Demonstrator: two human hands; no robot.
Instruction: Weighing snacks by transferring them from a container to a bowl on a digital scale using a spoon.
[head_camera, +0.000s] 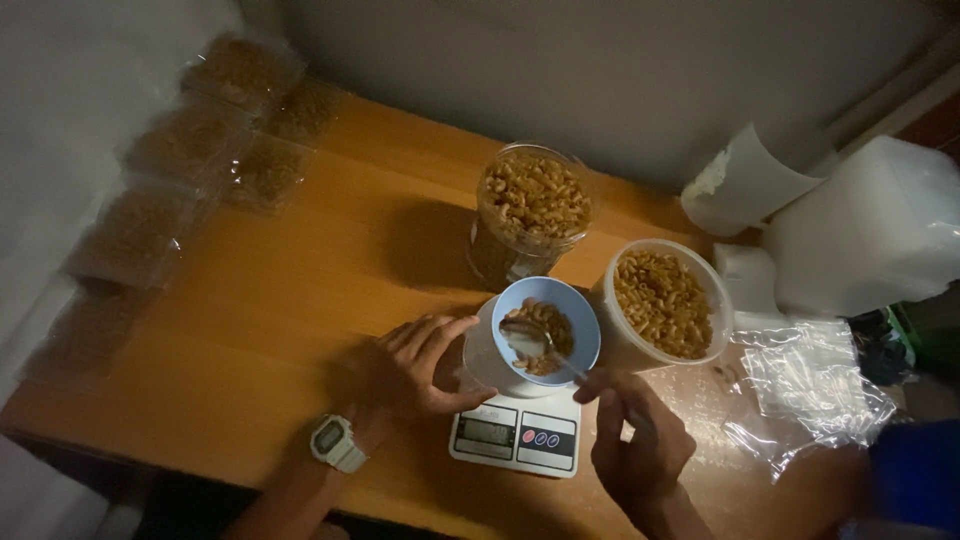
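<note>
A small blue bowl (580, 310) with some macaroni in it stands on a white kitchen scale (515, 435). My right hand (635, 435) holds a metal spoon (545, 345) whose tip rests inside the bowl. Resting on the table at the scale's left edge, my left hand (415, 365) has its fingers curled toward the bowl and a white watch on the wrist. Behind the bowl stands a clear jar (528, 215) full of macaroni. To the bowl's right is a round white tub (665, 300), also full of macaroni.
Several sealed clear bags of macaroni (190, 145) lie along the table's left edge. Empty clear bags (810, 385) lie at the right, with white plastic containers (870, 225) behind them. The wooden table (300, 300) meets a wall at the back.
</note>
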